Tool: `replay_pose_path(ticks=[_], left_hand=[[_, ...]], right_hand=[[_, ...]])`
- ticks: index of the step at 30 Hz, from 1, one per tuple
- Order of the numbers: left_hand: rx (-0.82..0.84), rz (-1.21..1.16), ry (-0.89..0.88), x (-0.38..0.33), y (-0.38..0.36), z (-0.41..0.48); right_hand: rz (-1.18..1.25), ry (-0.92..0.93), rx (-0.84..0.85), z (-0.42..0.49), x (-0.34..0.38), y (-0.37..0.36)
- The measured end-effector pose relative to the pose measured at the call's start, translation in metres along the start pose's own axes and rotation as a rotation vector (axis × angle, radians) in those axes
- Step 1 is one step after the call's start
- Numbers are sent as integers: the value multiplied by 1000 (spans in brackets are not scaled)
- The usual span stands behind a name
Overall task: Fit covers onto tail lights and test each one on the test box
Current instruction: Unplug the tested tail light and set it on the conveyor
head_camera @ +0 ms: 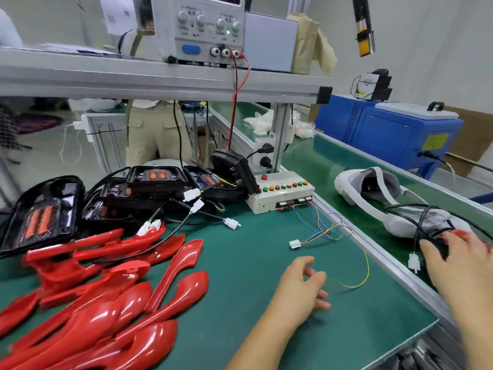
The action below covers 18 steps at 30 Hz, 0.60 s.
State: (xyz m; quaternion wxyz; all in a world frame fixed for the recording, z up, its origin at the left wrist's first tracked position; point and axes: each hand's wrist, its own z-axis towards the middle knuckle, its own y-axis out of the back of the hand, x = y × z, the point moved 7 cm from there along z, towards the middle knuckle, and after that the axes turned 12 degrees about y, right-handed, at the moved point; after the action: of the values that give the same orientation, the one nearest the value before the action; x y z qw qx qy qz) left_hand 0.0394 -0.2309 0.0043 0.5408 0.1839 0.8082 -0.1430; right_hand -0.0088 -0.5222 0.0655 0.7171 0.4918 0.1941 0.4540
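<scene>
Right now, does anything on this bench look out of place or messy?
Yes. A white headset lies on the green belt at the right, beside the tail light the right hand grips; it is no part of this job. The red covers at the left lie in a loose overlapping heap.

covers [106, 303] front-left on mat [240, 263]; tail lights [120, 198] behind them; test box [280, 194] right of lights

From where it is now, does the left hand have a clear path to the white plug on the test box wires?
Probably yes: the left hand seems empty and sits near the white plug, with only bare green mat between them.
</scene>
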Motion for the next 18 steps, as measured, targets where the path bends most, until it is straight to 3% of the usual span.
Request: replay_pose_path(ticks=[3, 6, 9, 13, 18], left_hand=[[-87, -60, -30, 0, 29, -14], [-171, -167, -76, -1, 62, -28], [-229, -232, -86, 4, 88, -41], [-277, -210, -64, 17, 103, -52], [-328, -223, -41, 27, 113, -52]], right_hand=[[206, 300, 3, -32, 97, -2], [608, 408, 211, -65, 189, -19], [763, 500, 293, -58, 262, -33], [944, 417, 230, -17, 324, -46], [827, 387, 203, 27, 364, -68]])
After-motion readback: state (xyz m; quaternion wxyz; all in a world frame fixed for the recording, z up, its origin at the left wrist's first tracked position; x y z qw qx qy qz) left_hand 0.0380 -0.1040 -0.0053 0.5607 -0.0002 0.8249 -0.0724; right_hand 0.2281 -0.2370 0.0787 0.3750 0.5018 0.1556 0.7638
